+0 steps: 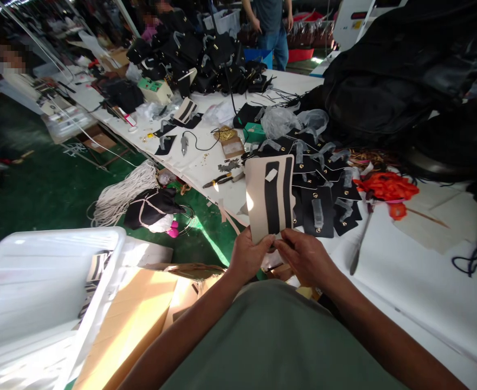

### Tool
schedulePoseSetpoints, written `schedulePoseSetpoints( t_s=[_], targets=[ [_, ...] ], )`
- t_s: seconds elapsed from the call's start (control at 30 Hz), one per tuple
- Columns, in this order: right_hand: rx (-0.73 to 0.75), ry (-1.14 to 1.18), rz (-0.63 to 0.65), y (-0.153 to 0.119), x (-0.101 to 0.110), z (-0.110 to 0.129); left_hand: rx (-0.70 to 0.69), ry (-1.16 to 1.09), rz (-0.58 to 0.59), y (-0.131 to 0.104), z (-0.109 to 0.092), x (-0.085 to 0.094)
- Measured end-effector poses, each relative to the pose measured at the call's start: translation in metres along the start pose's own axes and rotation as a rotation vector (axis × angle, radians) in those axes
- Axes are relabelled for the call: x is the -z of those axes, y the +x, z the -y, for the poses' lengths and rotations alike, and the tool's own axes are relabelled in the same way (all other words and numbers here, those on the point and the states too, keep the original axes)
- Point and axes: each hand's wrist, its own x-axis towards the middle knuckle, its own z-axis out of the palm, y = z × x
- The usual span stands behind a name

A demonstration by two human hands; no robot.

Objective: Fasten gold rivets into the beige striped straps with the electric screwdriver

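A flat beige panel with black stripes (257, 189) stands tilted up in front of me, a small white patch near its top. My left hand (247, 255) grips its lower left corner, thumb on the front face. At the lower right edge, my right hand (303, 254) has its fingers pinched together on the panel. Just behind it on the table lie several black pieces with plastic-wrapped handles (318, 211) and gold-coloured fittings. Whatever the fingertips hold at the bottom edge is too small to make out.
Pliers (218, 180), an open cardboard box (232, 146) and a corded tool (184, 143) lie on the white table (401, 276). Orange material (391, 187) sits right. A white bin (39, 244) and cardboard (136, 319) are at lower left. A person (271, 24) stands beyond the table.
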Motion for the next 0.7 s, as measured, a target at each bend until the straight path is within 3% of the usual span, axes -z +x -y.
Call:
schedulePoseSetpoints(
  t_s=[0.17, 0.27, 0.37, 0.47, 0.57, 0.7],
  targets=[
    [-0.004, -0.171, -0.002, 0.0, 0.001, 0.003, -0.076, 0.114, -0.024, 0.0, 0.0, -0.002],
    [-0.039, -0.151, -0.051, 0.001, 0.0, 0.005, -0.144, 0.181, -0.1, -0.002, 0.001, -0.005],
    [-0.084, -0.064, -0.147, 0.0, -0.001, 0.004, -0.163, 0.106, -0.14, -0.002, 0.001, -0.008],
    [-0.062, 0.004, -0.195, -0.001, -0.003, 0.001, -0.149, -0.014, -0.071, 0.001, 0.002, -0.008],
    [-0.003, 0.076, -0.157, -0.001, -0.002, -0.002, -0.132, -0.074, -0.009, 0.004, 0.007, -0.005],
    [0.109, 0.278, 0.001, -0.001, 0.004, -0.005, 0.025, -0.23, 0.016, 0.006, 0.018, -0.003]
  ],
)
